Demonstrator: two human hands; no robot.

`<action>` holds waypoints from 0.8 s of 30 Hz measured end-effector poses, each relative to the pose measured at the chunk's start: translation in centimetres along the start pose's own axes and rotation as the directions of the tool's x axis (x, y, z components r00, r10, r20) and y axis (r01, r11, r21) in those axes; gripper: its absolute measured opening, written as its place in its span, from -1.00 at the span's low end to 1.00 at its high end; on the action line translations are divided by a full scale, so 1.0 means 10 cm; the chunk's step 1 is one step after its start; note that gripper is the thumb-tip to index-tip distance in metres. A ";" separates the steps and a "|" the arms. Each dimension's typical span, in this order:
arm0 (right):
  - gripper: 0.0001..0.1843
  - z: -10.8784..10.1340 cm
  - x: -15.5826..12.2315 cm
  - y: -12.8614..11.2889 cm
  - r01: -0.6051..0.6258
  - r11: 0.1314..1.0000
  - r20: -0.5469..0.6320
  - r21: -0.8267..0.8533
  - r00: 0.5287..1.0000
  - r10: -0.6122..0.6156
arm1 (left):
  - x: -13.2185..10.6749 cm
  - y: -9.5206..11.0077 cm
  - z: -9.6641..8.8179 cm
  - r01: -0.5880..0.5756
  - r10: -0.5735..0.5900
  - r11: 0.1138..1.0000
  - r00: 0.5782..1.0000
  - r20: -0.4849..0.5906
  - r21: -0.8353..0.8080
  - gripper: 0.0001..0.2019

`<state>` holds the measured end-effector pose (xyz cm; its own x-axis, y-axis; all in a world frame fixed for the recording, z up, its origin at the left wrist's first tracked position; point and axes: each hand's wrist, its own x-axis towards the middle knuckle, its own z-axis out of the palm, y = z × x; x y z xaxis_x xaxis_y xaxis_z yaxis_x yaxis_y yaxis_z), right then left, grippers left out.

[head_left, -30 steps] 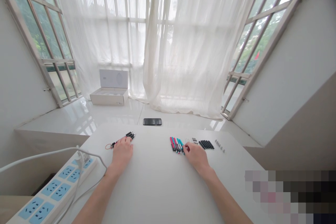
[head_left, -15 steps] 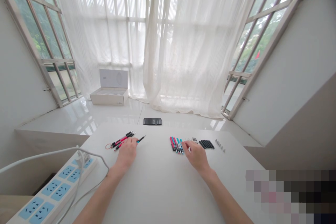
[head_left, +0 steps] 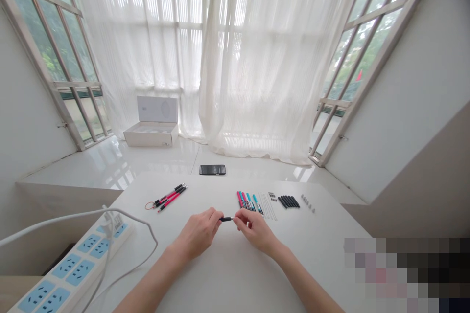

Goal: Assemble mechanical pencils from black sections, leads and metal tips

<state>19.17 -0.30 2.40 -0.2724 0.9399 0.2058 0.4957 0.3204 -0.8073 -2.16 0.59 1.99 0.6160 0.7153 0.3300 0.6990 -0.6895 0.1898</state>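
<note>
My left hand (head_left: 201, 229) is closed around a pen (head_left: 225, 219), whose black grip section shows between my hands. The rest of its barrel is hidden in my palm. My right hand (head_left: 255, 229) pinches the pale, pointed tip end of the same pen. Just beyond my right hand lies a row of pink and teal pen barrels (head_left: 245, 200). Thin white rods (head_left: 269, 207) lie beside them. Several red and black pens (head_left: 172, 198) rest to the left, with a thin orange loop (head_left: 150, 205) at their end.
Black grip sleeves (head_left: 289, 201) and small grey tips (head_left: 307, 203) lie in rows at the right. A phone (head_left: 212, 169) lies beyond the table's far edge, and an open white box (head_left: 150, 134) by the curtain. A power strip (head_left: 73, 269) with cables occupies the left edge.
My left hand has carried the pen from beside the red and black pens to the middle. My right hand has moved left and nearer, away from the barrels, onto the pen's tip.
</note>
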 end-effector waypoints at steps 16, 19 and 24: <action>-0.55 0.10 -0.02 0.01 -0.050 0.999 0.179 0.002 0.983 0.049 | 0.01 0.04 0.20 -0.078 0.077 0.997 0.996 -0.046 -0.015 -0.87; -0.53 0.10 0.00 0.04 -0.049 0.999 0.169 -0.004 0.984 0.049 | 0.01 0.06 0.21 -0.049 0.045 0.997 0.996 -0.074 -0.053 -0.92; -0.55 0.09 0.01 0.06 -0.017 0.998 0.175 -0.062 0.984 0.028 | -0.02 0.06 0.23 -0.014 0.009 0.996 0.998 -0.061 -0.086 -0.87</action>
<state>18.73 -0.15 1.41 -0.3984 0.9134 0.0832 0.5503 0.3106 -0.7750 -1.06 0.30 -0.12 0.5988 0.7007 0.3879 0.6564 -0.7069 0.2636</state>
